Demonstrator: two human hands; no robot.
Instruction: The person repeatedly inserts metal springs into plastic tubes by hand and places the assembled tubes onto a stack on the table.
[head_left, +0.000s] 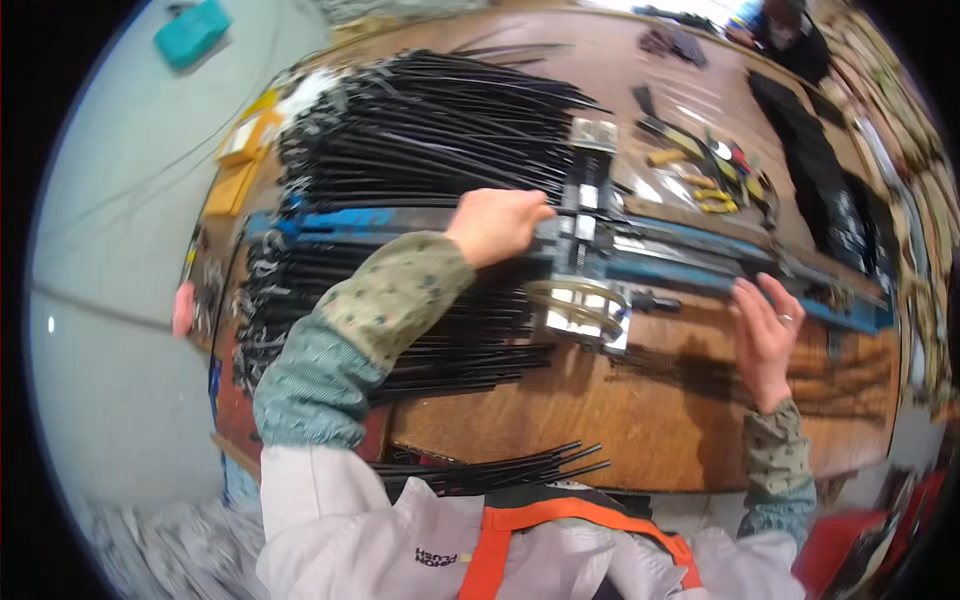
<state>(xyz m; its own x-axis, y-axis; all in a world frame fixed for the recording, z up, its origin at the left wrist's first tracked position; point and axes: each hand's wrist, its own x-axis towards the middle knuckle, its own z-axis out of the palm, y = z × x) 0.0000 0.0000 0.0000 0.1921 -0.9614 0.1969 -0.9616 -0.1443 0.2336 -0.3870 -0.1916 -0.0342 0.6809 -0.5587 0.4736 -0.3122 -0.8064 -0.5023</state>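
My left hand (500, 225) is closed at the left side of a metal clamping fixture (588, 185). A thin black rod (572, 212) runs from its fingertips across the fixture. Over the near edge of a long blue rail (690, 280), my right hand (767, 335) has its fingers bent and apart, with nothing visible between them. A brass-coloured handwheel (540, 292) is mounted on the near end of the fixture. Left of it, black rods (430, 150) lie in thick bundles, with pale, wiry ends pointing left.
Pliers with yellow handles (715, 200) and other hand tools lie beyond the rail. Thin brown rods (690, 375) rest on the wooden table (500, 425). More black rods (500, 470) are close to my body. Another person (793, 35) is at the far right, near stacked fabric (925, 190).
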